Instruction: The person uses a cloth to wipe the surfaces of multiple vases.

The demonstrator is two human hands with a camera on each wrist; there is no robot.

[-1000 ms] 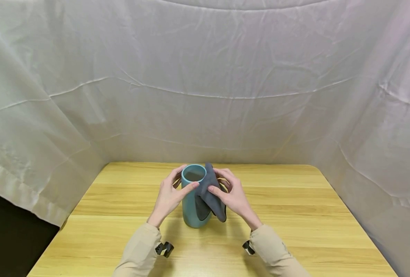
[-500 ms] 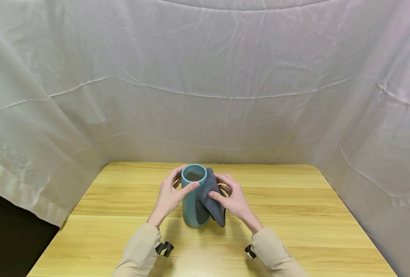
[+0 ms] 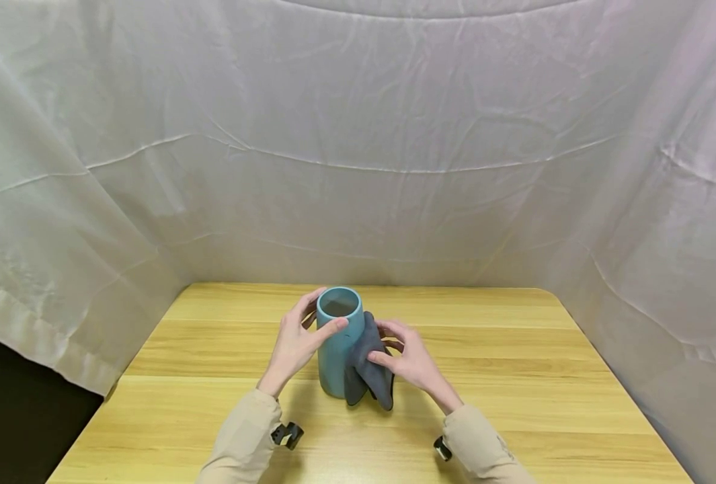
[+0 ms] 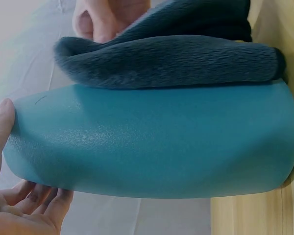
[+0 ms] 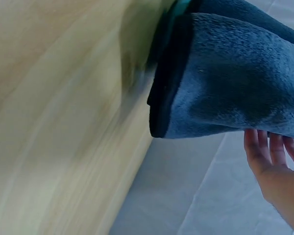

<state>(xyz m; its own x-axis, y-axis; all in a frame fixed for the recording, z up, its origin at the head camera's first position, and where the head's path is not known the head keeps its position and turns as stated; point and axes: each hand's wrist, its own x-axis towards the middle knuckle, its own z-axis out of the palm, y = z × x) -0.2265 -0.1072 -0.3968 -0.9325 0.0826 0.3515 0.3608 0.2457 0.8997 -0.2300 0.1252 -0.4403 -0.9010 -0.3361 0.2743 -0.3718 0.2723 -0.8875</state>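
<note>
A tall teal vase (image 3: 335, 359) stands upright on the wooden table, its round mouth facing up. My left hand (image 3: 297, 343) grips it near the rim, thumb on the near side and fingers round the far left. A dark grey-blue cloth (image 3: 372, 366) lies against the vase's right side, folded and hanging down. My right hand (image 3: 412, 356) holds this cloth between thumb and fingers. In the left wrist view a small dark mark (image 4: 40, 100) shows on the vase (image 4: 152, 142) near the rim. The right wrist view shows the cloth's dark hem (image 5: 171, 78) close to the tabletop.
The light wooden table (image 3: 503, 376) extends to both sides of the vase. Pale fabric (image 3: 370, 202) hangs behind it and along both sides. A dark area (image 3: 25, 403) lies beyond the table's left edge.
My right hand has slid down along the vase's right side with the cloth, baring more of the upper vase and the dark mark. My left hand and the vase stay in place.
</note>
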